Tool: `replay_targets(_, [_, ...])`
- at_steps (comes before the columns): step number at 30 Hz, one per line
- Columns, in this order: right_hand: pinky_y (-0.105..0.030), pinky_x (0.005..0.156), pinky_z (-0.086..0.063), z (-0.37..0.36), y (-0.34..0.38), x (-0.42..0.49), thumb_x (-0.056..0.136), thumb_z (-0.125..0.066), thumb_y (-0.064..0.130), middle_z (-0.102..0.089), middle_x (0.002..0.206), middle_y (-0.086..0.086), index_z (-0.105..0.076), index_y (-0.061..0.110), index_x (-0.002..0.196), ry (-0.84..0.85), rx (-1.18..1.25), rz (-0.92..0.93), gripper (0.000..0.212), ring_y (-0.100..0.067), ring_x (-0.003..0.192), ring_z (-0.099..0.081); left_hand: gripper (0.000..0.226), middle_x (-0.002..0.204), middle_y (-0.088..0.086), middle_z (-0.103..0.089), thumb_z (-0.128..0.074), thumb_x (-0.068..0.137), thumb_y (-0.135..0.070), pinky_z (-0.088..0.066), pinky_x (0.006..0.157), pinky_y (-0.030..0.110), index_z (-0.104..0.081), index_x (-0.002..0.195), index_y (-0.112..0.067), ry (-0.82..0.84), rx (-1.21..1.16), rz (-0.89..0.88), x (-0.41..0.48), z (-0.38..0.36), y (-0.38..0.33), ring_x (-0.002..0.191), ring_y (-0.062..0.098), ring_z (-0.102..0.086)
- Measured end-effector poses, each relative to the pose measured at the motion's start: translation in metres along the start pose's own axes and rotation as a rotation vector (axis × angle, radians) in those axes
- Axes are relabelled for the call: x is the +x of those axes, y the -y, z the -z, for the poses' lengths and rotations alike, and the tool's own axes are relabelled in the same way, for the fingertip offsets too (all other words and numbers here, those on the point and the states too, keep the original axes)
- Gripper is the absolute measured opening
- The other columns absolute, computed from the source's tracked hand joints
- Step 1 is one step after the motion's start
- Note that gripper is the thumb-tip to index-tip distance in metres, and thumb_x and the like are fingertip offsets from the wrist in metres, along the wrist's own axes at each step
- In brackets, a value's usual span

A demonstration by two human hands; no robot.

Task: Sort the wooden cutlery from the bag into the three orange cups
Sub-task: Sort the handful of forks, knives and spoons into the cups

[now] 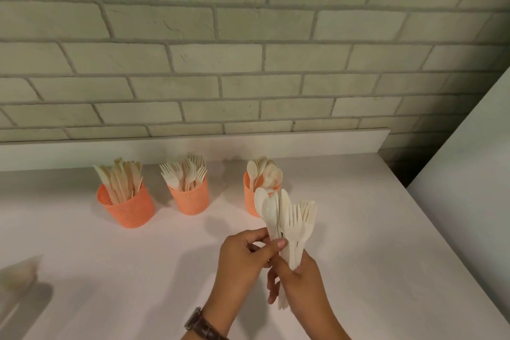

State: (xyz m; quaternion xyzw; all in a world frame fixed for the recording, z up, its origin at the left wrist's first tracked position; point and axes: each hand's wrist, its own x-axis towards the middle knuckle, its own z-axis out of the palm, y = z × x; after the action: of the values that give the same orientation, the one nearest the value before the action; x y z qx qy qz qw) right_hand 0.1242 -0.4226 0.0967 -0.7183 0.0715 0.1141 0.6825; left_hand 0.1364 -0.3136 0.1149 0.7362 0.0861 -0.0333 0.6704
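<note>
White counter (132, 270), grey brick wall (248, 36), orange cups (189, 200)

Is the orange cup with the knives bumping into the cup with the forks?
Apart. The head view shows a strip of white counter between the knife cup and the fork cup.

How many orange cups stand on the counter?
3. The knife cup stands leftmost, the fork cup in the middle, the spoon cup rightmost, partly behind the held cutlery.
</note>
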Motion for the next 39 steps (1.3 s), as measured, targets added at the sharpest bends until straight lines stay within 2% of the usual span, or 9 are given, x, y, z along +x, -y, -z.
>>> replay_targets(7, [-0.028,0.040,-0.048,0.009,0.007,-0.004,0.091,-0.057,0.018,-0.069,0.065,0.000,-0.061,0.021,0.099,0.086,0.021,0.029,0.009,-0.017,0.044,-0.056,0.008,0.052,0.001,-0.058,-0.069,0.080,-0.012,-0.056,0.067,0.023,-0.077,0.081,-0.009,0.062,-0.170,0.107,0.010,0.008,0.005,0.054,0.009,-0.056])
replay_targets(11, [-0.025,0.041,-0.049,0.011,0.010,-0.006,0.093,-0.053,0.021,-0.067,0.074,-0.011,-0.062,0.017,0.103,0.063,0.076,0.008,0.014,-0.020,0.045,-0.061,0.014,0.053,0.001,-0.058,-0.064,0.085,-0.011,-0.056,0.066,0.022,-0.075,0.080,-0.005,0.045,-0.083,0.080,0.013,0.004,0.008,0.054,0.011,-0.059])
replay_targets(16, [-0.045,0.059,-0.060,0.013,0.000,0.000,0.094,-0.051,0.020,-0.074,0.077,-0.008,-0.064,0.020,0.106,-0.030,0.210,-0.012,0.018,-0.030,0.062,-0.069,0.019,0.053,0.000,-0.065,-0.060,0.083,-0.010,-0.059,0.071,0.037,-0.073,0.069,-0.012,-0.065,0.093,-0.017,0.014,-0.009,0.011,0.051,0.009,-0.061])
replay_targets(19, [-0.045,0.061,-0.059,0.019,-0.007,0.006,0.093,-0.053,0.021,-0.075,0.083,-0.009,-0.064,0.019,0.107,-0.089,0.275,-0.042,0.018,-0.033,0.068,-0.071,0.020,0.055,0.005,-0.067,-0.061,0.082,-0.009,-0.058,0.073,0.044,-0.071,0.065,-0.010,-0.133,0.084,-0.062,0.026,-0.007,0.007,0.053,0.015,-0.064])
replay_targets(24, [-0.038,0.055,-0.058,0.036,-0.017,0.012,0.093,-0.052,0.022,-0.074,0.081,-0.011,-0.063,0.015,0.105,-0.152,0.297,-0.074,0.018,-0.028,0.064,-0.069,0.023,0.051,-0.005,-0.066,-0.059,0.084,-0.005,-0.052,0.063,0.026,-0.067,0.063,-0.007,-0.281,0.115,-0.200,0.081,0.013,-0.015,0.057,0.008,-0.065])
replay_targets(29, [-0.033,0.044,-0.052,0.042,-0.017,0.015,0.094,-0.051,0.020,-0.069,0.072,-0.011,-0.063,0.013,0.103,-0.150,0.273,-0.065,0.016,-0.022,0.048,-0.056,0.022,0.065,0.027,-0.061,-0.057,0.083,-0.013,-0.037,0.061,0.028,-0.063,0.070,0.004,-0.370,0.150,-0.325,0.131,0.024,-0.019,0.061,0.017,-0.049])
replay_targets(34, [-0.024,0.039,-0.036,0.043,-0.017,0.018,0.093,-0.053,0.023,-0.059,0.062,-0.005,-0.069,0.023,0.101,-0.146,0.245,-0.054,0.017,-0.018,0.039,-0.040,0.024,0.049,-0.003,-0.047,-0.059,0.084,-0.010,-0.027,0.049,0.020,-0.056,0.061,-0.005,-0.379,0.398,-0.397,0.152,0.020,-0.004,0.048,0.007,-0.039])
replay_targets(37, [-0.021,0.038,-0.026,0.042,-0.014,0.017,0.093,-0.053,0.016,-0.053,0.062,-0.007,-0.068,0.019,0.104,-0.091,0.384,-0.119,0.019,-0.015,0.037,-0.032,0.013,0.081,0.010,-0.069,-0.060,0.085,-0.012,-0.040,0.063,0.021,-0.072,0.082,-0.006,-0.280,0.563,-0.297,0.155,0.017,0.025,0.071,0.020,-0.060])
replay_targets(39, [-0.019,0.038,-0.022,0.042,-0.011,0.015,0.087,-0.057,0.012,-0.052,0.063,-0.010,-0.066,0.013,0.109,-0.035,0.475,-0.132,0.024,-0.014,0.036,-0.029,0.021,0.107,0.013,-0.063,-0.060,0.087,-0.014,-0.040,0.081,0.025,-0.071,0.102,-0.006,-0.298,0.605,-0.260,0.153,0.018,0.036,0.094,0.027,-0.059])
